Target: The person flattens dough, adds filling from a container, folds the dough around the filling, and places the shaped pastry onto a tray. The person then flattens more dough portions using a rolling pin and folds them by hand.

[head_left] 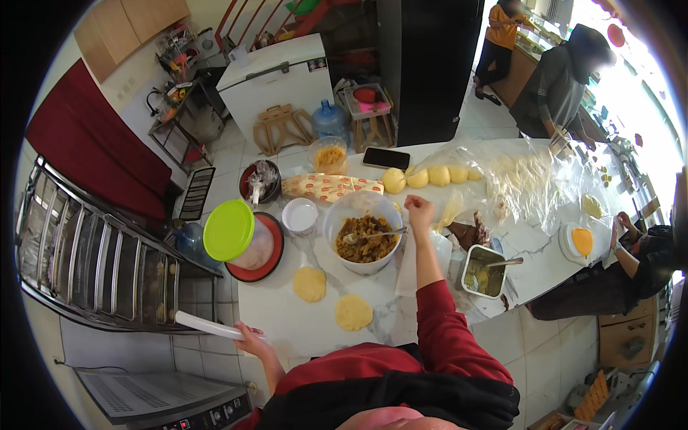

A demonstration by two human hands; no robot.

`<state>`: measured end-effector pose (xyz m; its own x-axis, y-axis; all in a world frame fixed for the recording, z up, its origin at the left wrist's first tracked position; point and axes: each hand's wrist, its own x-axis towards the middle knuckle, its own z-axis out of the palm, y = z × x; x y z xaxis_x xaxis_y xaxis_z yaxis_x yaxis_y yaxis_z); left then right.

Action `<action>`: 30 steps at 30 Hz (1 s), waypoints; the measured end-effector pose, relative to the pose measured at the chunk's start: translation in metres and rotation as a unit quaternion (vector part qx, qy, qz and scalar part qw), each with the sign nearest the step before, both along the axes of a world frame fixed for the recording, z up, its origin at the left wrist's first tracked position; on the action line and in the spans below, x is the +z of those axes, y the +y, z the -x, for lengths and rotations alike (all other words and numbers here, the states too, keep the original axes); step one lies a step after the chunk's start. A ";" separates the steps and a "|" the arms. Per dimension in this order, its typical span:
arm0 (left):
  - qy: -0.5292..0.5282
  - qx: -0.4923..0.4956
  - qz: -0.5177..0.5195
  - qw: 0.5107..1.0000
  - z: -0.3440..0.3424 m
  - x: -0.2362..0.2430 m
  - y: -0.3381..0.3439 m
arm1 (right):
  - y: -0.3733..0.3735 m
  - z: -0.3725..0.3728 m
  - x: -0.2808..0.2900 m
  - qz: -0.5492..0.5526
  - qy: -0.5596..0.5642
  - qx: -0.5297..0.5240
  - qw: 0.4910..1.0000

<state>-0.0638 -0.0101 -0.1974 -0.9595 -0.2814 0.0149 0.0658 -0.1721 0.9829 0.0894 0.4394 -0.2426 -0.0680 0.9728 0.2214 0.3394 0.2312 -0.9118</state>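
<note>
At the table's near left corner, the left hand (252, 342) curls round a long white rod (208, 326), which juts past the edge toward a metal tray rack (107, 261); a careless swing might strike it. The right hand (421, 209), fingers bent, I cannot tell whether pinching anything, is just right of the filling bowl (367, 268); a sideways forearm could catch the protruding spoon (385, 233).
</note>
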 end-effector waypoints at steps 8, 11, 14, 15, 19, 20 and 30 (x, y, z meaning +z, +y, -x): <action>-0.027 0.005 0.024 0.999 0.026 0.008 -0.026 | -0.123 -0.066 0.128 -0.024 0.368 0.004 0.930; -0.012 -0.023 -0.005 1.000 0.047 0.007 -0.046 | -0.222 -0.042 0.153 -0.126 0.233 0.121 0.957; -0.001 -0.033 -0.006 0.999 0.063 0.010 -0.067 | -0.303 0.013 0.120 -0.110 0.091 0.360 0.922; 0.008 -0.051 -0.005 0.999 0.067 0.010 -0.077 | -0.328 0.034 0.094 -0.046 0.054 0.424 0.903; -0.011 -0.043 -0.001 0.999 0.079 0.003 -0.117 | -0.378 0.099 0.001 -0.173 -0.114 0.436 0.876; -0.011 -0.044 0.000 0.999 0.083 0.003 -0.125 | -0.388 0.109 -0.009 -0.248 -0.182 0.414 0.857; -0.011 -0.096 -0.016 0.995 0.135 -0.017 -0.183 | -0.425 0.133 0.014 -0.178 -0.410 0.352 0.822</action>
<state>-0.1990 -0.1930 -0.2146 -0.9956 -0.0926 -0.0122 0.0076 -0.2112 0.9774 -0.0437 0.0145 -0.2291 -0.8553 0.5116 0.0820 0.4740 0.8364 -0.2752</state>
